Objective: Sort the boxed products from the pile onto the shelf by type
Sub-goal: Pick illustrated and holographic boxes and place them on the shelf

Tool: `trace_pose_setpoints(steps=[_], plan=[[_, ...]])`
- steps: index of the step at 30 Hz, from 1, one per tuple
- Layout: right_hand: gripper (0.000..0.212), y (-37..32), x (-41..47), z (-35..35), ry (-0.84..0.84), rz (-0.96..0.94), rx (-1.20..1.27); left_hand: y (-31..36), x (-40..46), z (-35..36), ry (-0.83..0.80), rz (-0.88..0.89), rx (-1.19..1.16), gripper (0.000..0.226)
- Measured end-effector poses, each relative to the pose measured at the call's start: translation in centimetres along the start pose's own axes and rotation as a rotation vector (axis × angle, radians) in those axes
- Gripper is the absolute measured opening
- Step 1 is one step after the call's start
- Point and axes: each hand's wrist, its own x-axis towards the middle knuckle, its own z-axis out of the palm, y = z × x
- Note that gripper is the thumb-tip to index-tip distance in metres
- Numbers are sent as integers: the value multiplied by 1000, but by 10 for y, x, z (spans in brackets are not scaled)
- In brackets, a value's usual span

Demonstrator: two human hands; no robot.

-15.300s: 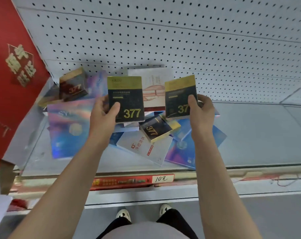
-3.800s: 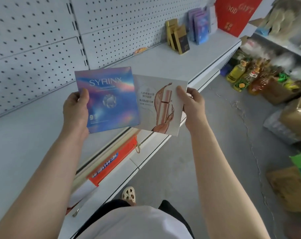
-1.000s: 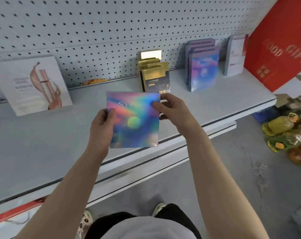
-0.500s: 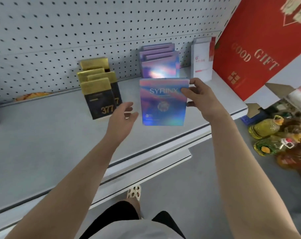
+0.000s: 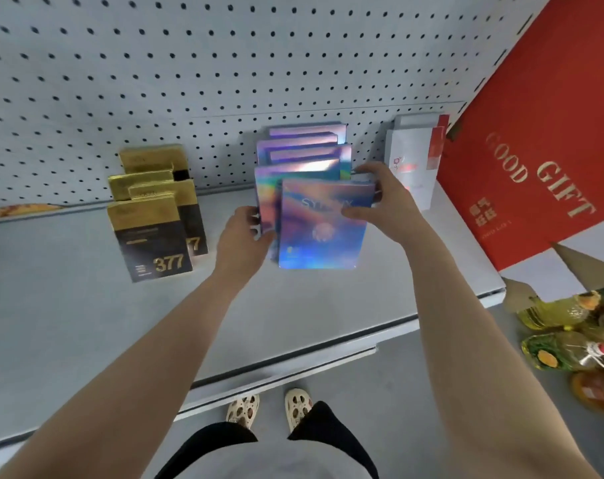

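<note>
A holographic blue-purple box (image 5: 319, 233) stands upright on the grey shelf (image 5: 293, 305), at the front of a row of several like boxes (image 5: 304, 150). My right hand (image 5: 373, 198) grips its top right corner, thumb across the front face. My left hand (image 5: 242, 236) holds the left edge of the box just behind it, fingers curled round that edge. To the left stand several black-and-gold "377" boxes (image 5: 152, 236). To the right, two white boxes with red trim (image 5: 414, 157) lean against the pegboard.
A big red "GOOD GIFT" box (image 5: 535, 150) leans at the shelf's right end. Bottles of yellow oil (image 5: 570, 340) lie on the floor at the right. A perforated pegboard (image 5: 224, 63) backs the shelf. My feet (image 5: 269, 406) are below its front edge.
My right hand has carried the holographic box back onto the shelf against the matching row. My left hand, free half a second ago, now holds the row's left edge.
</note>
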Motion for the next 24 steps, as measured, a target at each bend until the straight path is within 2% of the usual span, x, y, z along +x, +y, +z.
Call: trace_pose_setpoints(steps=[4, 11, 24], plan=[[50, 5, 25, -2, -74, -107, -105, 7, 1, 9, 63, -50, 14, 23], [53, 10, 51, -1, -122, -197, -232, 7, 5, 19, 124, -72, 10, 25], [54, 6, 50, -2, -70, -291, -498, 10, -4, 18, 167, -76, 36, 28]])
